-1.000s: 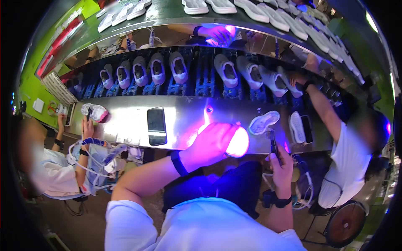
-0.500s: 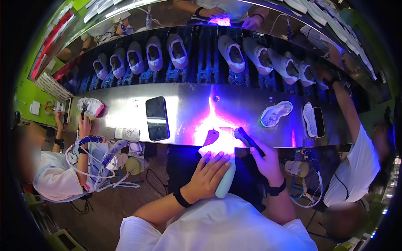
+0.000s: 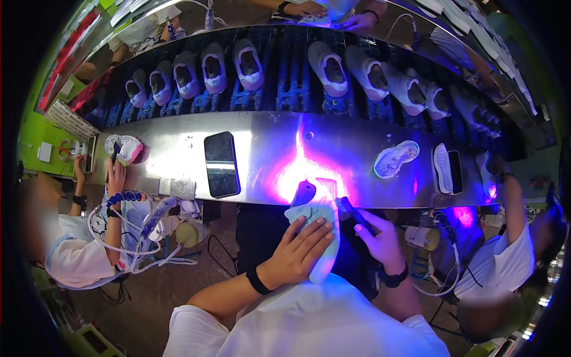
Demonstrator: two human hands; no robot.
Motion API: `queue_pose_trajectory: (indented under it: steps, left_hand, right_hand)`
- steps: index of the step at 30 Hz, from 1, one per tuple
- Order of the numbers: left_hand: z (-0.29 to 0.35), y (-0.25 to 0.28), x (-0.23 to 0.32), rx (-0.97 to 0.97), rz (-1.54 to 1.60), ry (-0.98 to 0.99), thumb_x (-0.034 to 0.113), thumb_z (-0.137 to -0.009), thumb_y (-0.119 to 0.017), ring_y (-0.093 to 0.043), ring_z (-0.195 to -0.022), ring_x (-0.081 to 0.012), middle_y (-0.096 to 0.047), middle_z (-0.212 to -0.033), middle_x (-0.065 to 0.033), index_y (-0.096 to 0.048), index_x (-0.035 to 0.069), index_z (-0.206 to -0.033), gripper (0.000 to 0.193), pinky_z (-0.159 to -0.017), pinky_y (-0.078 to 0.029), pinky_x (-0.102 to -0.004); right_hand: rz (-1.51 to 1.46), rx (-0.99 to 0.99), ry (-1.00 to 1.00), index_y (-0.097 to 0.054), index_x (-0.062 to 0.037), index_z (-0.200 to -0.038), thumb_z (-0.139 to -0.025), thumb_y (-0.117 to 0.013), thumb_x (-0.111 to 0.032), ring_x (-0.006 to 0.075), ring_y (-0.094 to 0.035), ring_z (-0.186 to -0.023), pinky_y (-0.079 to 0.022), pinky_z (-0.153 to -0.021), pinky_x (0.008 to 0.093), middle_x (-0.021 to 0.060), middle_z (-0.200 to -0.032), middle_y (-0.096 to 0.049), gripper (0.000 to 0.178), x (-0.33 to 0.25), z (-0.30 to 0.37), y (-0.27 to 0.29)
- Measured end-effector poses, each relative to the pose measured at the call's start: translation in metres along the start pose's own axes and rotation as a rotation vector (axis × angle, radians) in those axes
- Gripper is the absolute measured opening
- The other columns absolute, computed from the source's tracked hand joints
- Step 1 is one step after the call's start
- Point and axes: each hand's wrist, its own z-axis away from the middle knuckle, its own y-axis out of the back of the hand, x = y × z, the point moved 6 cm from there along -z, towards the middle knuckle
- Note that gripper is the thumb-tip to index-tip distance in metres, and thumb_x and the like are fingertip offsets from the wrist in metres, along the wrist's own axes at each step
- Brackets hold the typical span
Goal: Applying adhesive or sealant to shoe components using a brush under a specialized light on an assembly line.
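A pale mint shoe sole [image 3: 324,265] lies in front of me, its far end at the metal table's edge under bright violet light. Across it lies my left hand [image 3: 300,250], fingers bent over the surface and holding it. My right hand [image 3: 379,241] is closed around a slim dark-handled tool [image 3: 351,211], its head close to the sole's right edge; glare hides the tool's exact kind. Beside the sole's far left end is a dark rounded piece [image 3: 305,191] with a small hole.
On the metal table [image 3: 262,128] lie a black phone [image 3: 222,165], a whitish sole [image 3: 395,160], and a white sole [image 3: 441,169] beside another phone [image 3: 455,171]. Several shoes [image 3: 248,66] stand on the blue rack behind. Co-workers sit left and right; the left one's hand [image 3: 116,177] works at a sole.
My tool has shifted slightly down and right beside the sole, and the glare on the sole has dimmed. The right co-worker's arm has come down from the rack to the table, where a sole now shows.
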Motion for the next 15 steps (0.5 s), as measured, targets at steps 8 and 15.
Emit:
queue_pose_trajectory:
  steps: [8, 15]
  left_hand:
    - [-0.001, 0.003, 0.004, -0.063, -0.007, 0.008, 0.015, -0.084, -0.068, -0.055, -0.136, -0.0359, -0.060, -0.141, -0.0205, -0.059, -0.003, -0.134, 0.054, -0.118, -0.033, -0.0570]
    - [-0.013, -0.008, 0.026, -0.107, 0.002, 0.036, 0.020, -0.083, -0.068, -0.048, -0.143, -0.0364, -0.052, -0.149, -0.0208, -0.053, -0.004, -0.142, 0.065, -0.121, -0.026, -0.0587]
  right_hand:
    - [-0.157, -0.099, -0.084, -0.065, -0.0010, -0.135, -0.094, -0.072, -0.009, 0.0113, -0.068, -0.093, -0.055, -0.087, 0.0306, 0.0071, -0.104, -0.075, 0.042, 0.028, 0.063, -0.005]
    - [-0.086, -0.030, -0.045, -0.064, -0.0061, -0.139, -0.096, -0.070, -0.007, 0.0087, -0.062, -0.079, -0.053, -0.077, 0.0268, 0.0026, -0.092, -0.071, 0.044, 0.011, 0.045, 0.018]
